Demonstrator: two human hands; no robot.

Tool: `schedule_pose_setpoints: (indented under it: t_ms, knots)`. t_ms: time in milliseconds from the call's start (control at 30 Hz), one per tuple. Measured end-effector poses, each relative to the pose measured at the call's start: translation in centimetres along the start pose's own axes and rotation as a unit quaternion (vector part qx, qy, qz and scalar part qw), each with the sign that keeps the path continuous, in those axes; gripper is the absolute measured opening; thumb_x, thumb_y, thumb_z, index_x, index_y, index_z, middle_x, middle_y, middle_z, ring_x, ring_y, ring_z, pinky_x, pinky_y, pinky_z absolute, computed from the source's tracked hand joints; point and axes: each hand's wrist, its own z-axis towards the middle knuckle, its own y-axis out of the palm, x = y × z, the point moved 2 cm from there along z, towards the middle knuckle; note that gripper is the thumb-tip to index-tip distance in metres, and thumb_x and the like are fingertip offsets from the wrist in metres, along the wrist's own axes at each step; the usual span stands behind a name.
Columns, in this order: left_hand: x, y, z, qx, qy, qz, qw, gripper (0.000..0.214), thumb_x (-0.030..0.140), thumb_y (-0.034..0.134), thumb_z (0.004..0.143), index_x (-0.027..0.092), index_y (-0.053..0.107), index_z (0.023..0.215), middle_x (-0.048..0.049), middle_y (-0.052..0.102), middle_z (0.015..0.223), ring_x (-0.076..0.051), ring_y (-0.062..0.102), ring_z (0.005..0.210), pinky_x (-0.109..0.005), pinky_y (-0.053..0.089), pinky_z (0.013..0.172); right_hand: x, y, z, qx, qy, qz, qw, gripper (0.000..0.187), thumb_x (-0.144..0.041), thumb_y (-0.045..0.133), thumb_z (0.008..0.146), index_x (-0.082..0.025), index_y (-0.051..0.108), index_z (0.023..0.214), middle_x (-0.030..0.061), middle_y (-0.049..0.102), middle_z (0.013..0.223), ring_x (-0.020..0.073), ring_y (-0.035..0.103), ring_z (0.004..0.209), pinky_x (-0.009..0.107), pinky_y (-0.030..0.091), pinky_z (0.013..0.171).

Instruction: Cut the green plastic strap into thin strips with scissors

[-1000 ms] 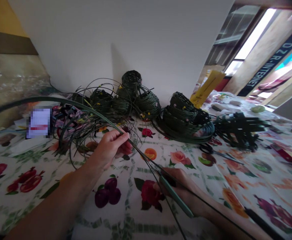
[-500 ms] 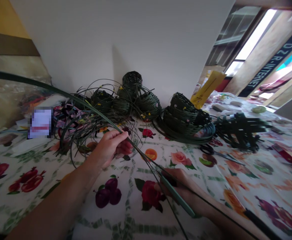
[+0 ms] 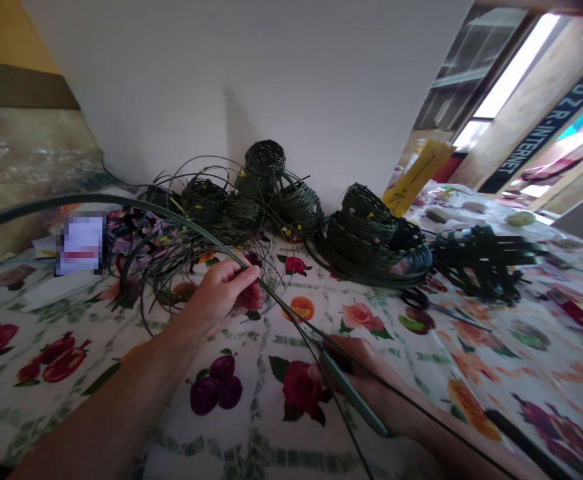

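Observation:
My left hand [image 3: 221, 293] is closed in a pinch on a long dark green strip [image 3: 121, 203] that arcs off to the far left. My right hand [image 3: 366, 380] lies lower on the flowered tablecloth [image 3: 71, 347], closed round a tool with a teal handle [image 3: 352, 395] whose tip meets the strip near its thin split ends. A tangle of loose green strips [image 3: 171, 257] lies just behind my left hand.
Several small dark green woven baskets [image 3: 271, 193] stand against the white wall, with a larger stack [image 3: 371, 233] and a bundle of strips [image 3: 481, 257] to the right. Black scissors [image 3: 421, 300] lie near the stack. A blurred white card [image 3: 80, 243] sits at the left.
The long strip's far end rose and has dropped back down at the left. Both hands have stayed almost in place.

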Motion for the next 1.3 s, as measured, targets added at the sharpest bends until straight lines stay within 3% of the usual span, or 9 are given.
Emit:
schedule_pose_setpoints:
  t_ms: [533,733,967,1300]
  knots:
    - [0.0,-0.2,0.3,-0.008,-0.01,-0.018,1.0,0.027,0.038,0.067,0.078,0.016,0.055,0.068,-0.0018,0.065,0.054,-0.014,0.061,0.044,-0.021,0.042,0.039,0.5,0.0,0.0,-0.005,0.012,-0.019,1.0,0.027,-0.032,0.062,0.085,-0.018,0.048,0.067,-0.0055,0.044,0.063,0.0097,0.035,0.059,0.021,0.029,0.05]
    - [0.7,-1.1,0.4,0.023,0.032,0.008,0.999,0.026,0.036,0.069,0.078,0.015,0.056,0.071,0.0008,0.064,0.053,-0.011,0.06,0.044,-0.021,0.048,0.046,0.8,-0.1,0.1,-0.01,0.012,-0.02,1.0,0.03,-0.038,0.059,0.088,-0.018,0.05,0.068,-0.0053,0.044,0.062,0.0095,0.035,0.057,0.021,0.028,0.047]
    - [-0.1,-0.3,0.1,-0.011,0.006,0.0,1.0,0.027,0.037,0.068,0.079,0.016,0.055,0.067,0.0002,0.062,0.052,-0.013,0.059,0.044,-0.021,0.041,0.04,0.9,-0.1,0.2,-0.012,-0.002,-0.013,1.0,0.025,-0.035,0.064,0.085,-0.017,0.054,0.071,-0.0044,0.05,0.064,0.0101,0.04,0.059,0.02,0.031,0.05]
    - [0.1,-0.1,0.0,-0.001,0.006,-0.002,1.0,0.029,0.04,0.071,0.076,0.017,0.056,0.069,0.0008,0.063,0.054,-0.012,0.06,0.044,-0.021,0.044,0.043,0.3,0.0,0.1,-0.015,0.006,0.004,1.0,0.027,-0.035,0.063,0.085,-0.017,0.054,0.068,-0.0044,0.048,0.062,0.0098,0.038,0.058,0.021,0.031,0.049]
